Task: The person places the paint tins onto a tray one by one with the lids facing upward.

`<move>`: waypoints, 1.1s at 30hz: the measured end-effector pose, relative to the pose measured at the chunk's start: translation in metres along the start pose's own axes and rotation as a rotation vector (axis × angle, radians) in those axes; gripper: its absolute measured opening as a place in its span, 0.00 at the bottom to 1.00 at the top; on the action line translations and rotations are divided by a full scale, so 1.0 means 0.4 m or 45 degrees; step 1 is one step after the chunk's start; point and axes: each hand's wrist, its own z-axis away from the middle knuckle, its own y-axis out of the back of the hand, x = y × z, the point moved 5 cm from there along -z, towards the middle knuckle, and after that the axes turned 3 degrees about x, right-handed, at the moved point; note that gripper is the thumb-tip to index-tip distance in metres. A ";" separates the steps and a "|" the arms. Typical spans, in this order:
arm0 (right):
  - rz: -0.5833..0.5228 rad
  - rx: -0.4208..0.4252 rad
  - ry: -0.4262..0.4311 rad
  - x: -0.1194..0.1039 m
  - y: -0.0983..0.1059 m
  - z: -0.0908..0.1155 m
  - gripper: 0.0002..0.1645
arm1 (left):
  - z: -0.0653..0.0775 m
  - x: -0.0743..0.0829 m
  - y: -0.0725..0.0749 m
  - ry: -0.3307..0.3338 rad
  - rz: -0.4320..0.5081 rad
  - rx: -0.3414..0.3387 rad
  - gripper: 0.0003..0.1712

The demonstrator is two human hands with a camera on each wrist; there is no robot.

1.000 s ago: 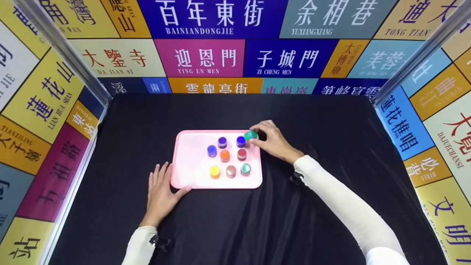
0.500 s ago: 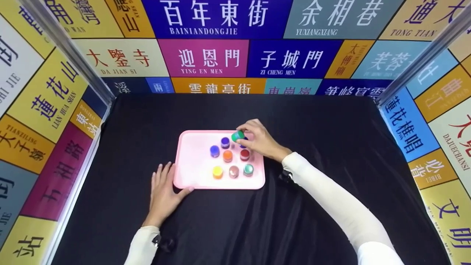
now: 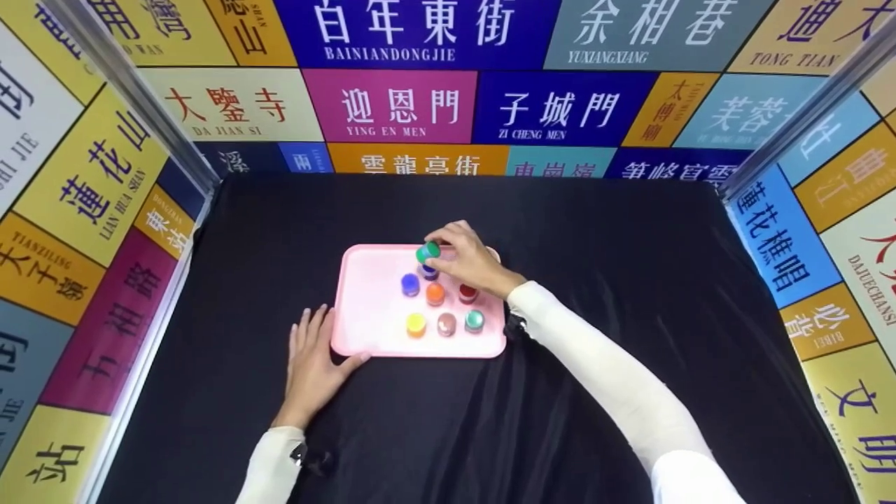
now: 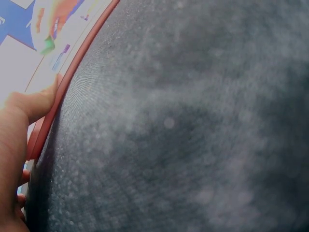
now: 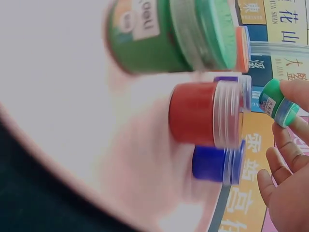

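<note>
My right hand (image 3: 467,260) pinches a small green paint jar (image 3: 426,253) between thumb and fingers, tilted and raised above the pink tray (image 3: 371,280). Directly behind it in the head view, a dark purple jar (image 3: 430,274) is partly covered. Around these stand a violet jar (image 3: 410,284), an orange jar (image 3: 435,294) and a red jar (image 3: 468,293). A blue jar (image 5: 207,163), hidden by the hand from above, shows in the right wrist view. With straight fingers, my left hand (image 3: 313,374) rests against the tray's left side, its thumb at the front rim.
Along the tray's front stand a yellow jar (image 3: 416,324), a brown jar (image 3: 446,324) and a second green jar (image 3: 474,321). Black cloth (image 3: 448,420) covers the table. Lettered panels (image 3: 392,105) enclose the back and sides.
My right hand has carried the green paint jar leftward over the tray's back part, from the right edge to above the dark purple jar. The left hand stays at the tray's corner.
</note>
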 end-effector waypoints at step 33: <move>0.174 -0.247 0.010 -0.035 -0.110 -0.001 0.25 | 0.002 0.004 -0.009 -0.003 0.005 -0.029 0.63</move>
